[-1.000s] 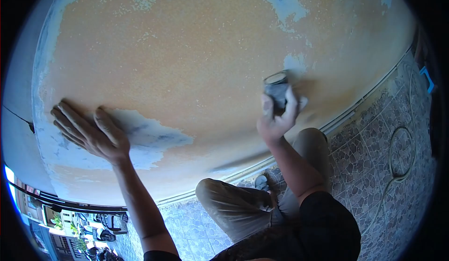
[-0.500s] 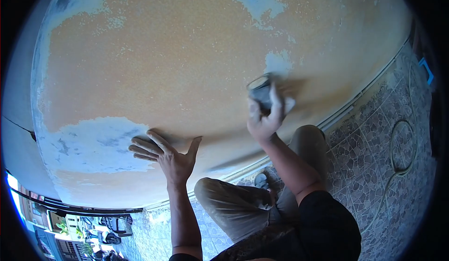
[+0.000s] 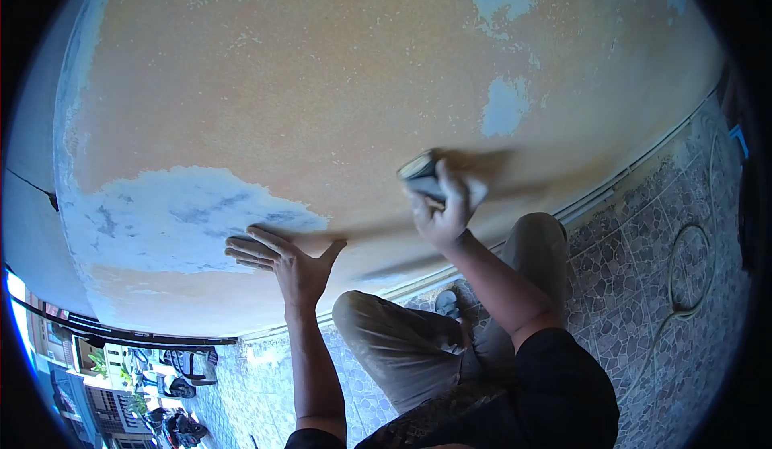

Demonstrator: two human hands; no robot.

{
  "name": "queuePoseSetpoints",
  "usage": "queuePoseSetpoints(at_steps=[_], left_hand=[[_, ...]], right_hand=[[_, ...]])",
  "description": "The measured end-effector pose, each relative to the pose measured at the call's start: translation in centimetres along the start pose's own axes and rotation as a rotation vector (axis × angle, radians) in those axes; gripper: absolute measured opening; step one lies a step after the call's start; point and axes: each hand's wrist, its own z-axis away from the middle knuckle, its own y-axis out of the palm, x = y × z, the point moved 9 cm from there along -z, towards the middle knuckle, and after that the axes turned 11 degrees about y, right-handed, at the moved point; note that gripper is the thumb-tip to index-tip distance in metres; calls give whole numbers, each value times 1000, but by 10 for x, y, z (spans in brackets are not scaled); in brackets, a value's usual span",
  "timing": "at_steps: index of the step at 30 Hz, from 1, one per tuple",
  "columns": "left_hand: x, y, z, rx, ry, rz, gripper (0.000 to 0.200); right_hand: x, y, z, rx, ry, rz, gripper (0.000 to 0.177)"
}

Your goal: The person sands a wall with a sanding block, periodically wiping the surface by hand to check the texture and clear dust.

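A worn wall (image 3: pixel 241 111) with tan paint and pale, bluish bare patches fills the upper view. My left hand (image 3: pixel 293 264) lies on it with fingers spread, at the lower edge of a large pale patch (image 3: pixel 177 216). Right of centre, my right hand (image 3: pixel 442 208) is wrapped round a dark block (image 3: pixel 422 172) with a lighter edge, held against the wall. The block and fingers are slightly blurred, and its underside is hidden. A smaller pale patch (image 3: pixel 507 105) lies above my right hand.
Below the wall, my bent knees (image 3: pixel 386 332) and a sandal (image 3: pixel 447 303) are over the stone-patterned floor (image 3: pixel 603 288). A coiled hose (image 3: pixel 674 280) lies at the right. Motorcycles (image 3: pixel 177 425) and buildings stand at the lower left.
My right hand has moved a little left and down with the block. The view has shifted, so the wall patches sit further right. My left hand remains spread on the wall.
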Motion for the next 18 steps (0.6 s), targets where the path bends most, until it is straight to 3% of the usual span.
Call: queuePoseSetpoints(at_steps=[3,6,9,11,13,15,18], left_hand=[[-2,4,2,-26,-11,53,156],[14,8,12,42,18,-28,152],[23,13,27,142,91,-93,148],[25,28,33,256,3,18,151],[14,38,34,140,58,30,155],[10,37,29,49,65,-45,160],[11,35,31,102,44,-43,159]], right_hand=[[36,26,43,267,-247,60,61],[39,17,7,271,-291,117,60],[1,-18,-75,32,188,-88,64],[-7,-25,-78,-44,186,-30,57],[-12,-13,-36,-49,99,-57,61],[14,8,12,177,-108,41,58],[45,23,28,364,-233,41,57]])
